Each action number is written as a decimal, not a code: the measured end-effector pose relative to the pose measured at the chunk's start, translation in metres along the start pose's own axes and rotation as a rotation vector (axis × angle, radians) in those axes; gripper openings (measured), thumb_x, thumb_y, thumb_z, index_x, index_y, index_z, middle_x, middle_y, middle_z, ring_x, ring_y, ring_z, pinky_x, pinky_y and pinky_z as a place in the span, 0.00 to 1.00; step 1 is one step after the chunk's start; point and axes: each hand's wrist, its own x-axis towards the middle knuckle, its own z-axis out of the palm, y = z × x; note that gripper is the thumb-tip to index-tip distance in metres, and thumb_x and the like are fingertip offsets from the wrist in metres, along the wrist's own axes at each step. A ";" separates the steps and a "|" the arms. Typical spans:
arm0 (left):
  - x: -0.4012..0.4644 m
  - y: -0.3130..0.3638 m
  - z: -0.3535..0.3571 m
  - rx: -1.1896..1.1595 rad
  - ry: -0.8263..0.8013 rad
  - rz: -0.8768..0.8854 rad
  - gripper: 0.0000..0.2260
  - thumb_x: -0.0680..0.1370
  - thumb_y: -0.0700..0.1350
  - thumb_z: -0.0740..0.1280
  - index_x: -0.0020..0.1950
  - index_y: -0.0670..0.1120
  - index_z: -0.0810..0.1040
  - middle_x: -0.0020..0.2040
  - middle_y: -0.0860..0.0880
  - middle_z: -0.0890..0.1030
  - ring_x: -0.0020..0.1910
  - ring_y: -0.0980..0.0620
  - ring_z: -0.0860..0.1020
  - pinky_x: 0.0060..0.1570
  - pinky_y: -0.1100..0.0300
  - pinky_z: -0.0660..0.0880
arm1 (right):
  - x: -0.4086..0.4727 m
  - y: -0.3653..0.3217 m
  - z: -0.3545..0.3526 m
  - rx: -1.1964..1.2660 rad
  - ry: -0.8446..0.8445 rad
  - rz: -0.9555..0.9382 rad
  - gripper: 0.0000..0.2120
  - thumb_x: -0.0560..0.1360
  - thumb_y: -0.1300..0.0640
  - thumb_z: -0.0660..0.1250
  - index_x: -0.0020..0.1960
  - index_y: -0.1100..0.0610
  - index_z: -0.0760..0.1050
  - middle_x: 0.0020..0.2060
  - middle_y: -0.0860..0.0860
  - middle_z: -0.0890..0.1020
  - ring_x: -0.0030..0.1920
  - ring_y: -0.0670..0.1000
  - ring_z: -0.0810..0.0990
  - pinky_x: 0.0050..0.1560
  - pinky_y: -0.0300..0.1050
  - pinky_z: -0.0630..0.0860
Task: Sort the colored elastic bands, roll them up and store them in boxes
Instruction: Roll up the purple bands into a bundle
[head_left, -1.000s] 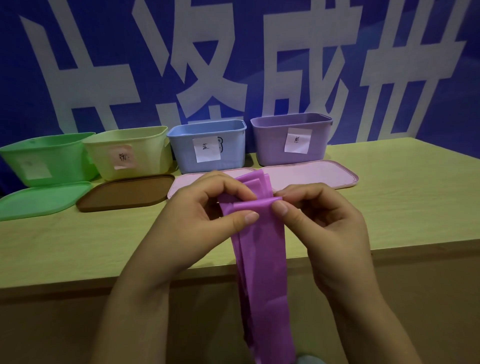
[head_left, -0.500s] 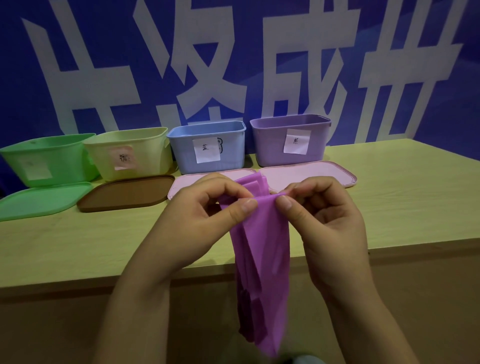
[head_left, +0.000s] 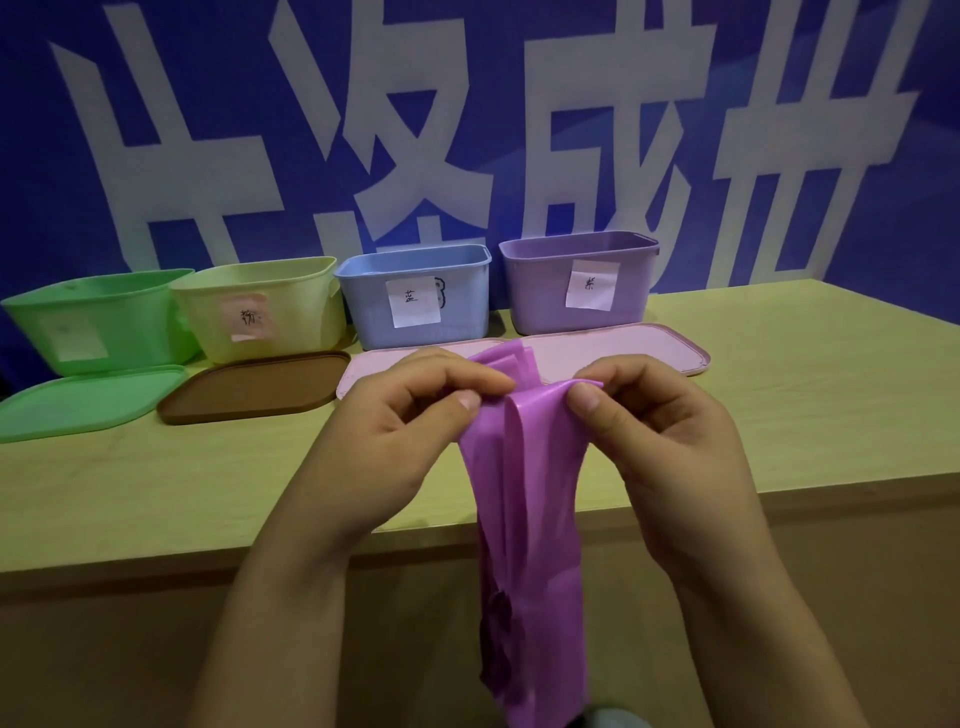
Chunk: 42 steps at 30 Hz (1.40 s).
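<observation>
A purple elastic band (head_left: 524, 519) hangs in folds in front of the table edge, its top bunched between my hands. My left hand (head_left: 395, 431) pinches its upper left edge between thumb and fingers. My right hand (head_left: 654, 436) pinches the upper right edge the same way. Four open boxes stand in a row at the back: green (head_left: 98, 322), yellow (head_left: 265, 312), blue (head_left: 415, 296) and purple (head_left: 576, 280), each with a paper label.
Lids lie flat in front of the boxes: a green lid (head_left: 78, 402), a brown lid (head_left: 254, 387) and a long pink lid (head_left: 644, 351). The light wooden table (head_left: 805, 415) ends in a front edge below my hands. A blue wall with white characters stands behind.
The band's hanging tail has been drawn upward and now ends shorter. My hands have shifted slightly apart, and the top of the band is folded over between them.
</observation>
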 end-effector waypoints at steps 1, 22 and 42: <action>-0.001 0.001 0.000 0.010 0.012 0.003 0.11 0.73 0.42 0.63 0.46 0.53 0.83 0.46 0.56 0.81 0.50 0.57 0.78 0.49 0.64 0.74 | 0.000 -0.002 -0.001 0.002 -0.032 -0.009 0.05 0.68 0.59 0.72 0.37 0.49 0.81 0.34 0.46 0.81 0.38 0.43 0.78 0.40 0.35 0.75; -0.011 0.013 0.013 -0.201 0.041 0.115 0.13 0.75 0.36 0.62 0.50 0.50 0.81 0.49 0.53 0.83 0.49 0.56 0.81 0.42 0.67 0.77 | -0.012 -0.004 0.024 -0.253 0.100 -0.160 0.04 0.71 0.61 0.70 0.43 0.53 0.79 0.38 0.47 0.81 0.41 0.43 0.80 0.39 0.33 0.76; -0.016 0.007 0.011 0.008 0.078 0.221 0.08 0.73 0.44 0.66 0.50 0.55 0.79 0.48 0.57 0.81 0.49 0.57 0.80 0.47 0.67 0.76 | -0.013 -0.007 0.019 -0.216 0.097 -0.106 0.09 0.64 0.55 0.72 0.44 0.51 0.78 0.37 0.46 0.82 0.38 0.42 0.79 0.37 0.33 0.75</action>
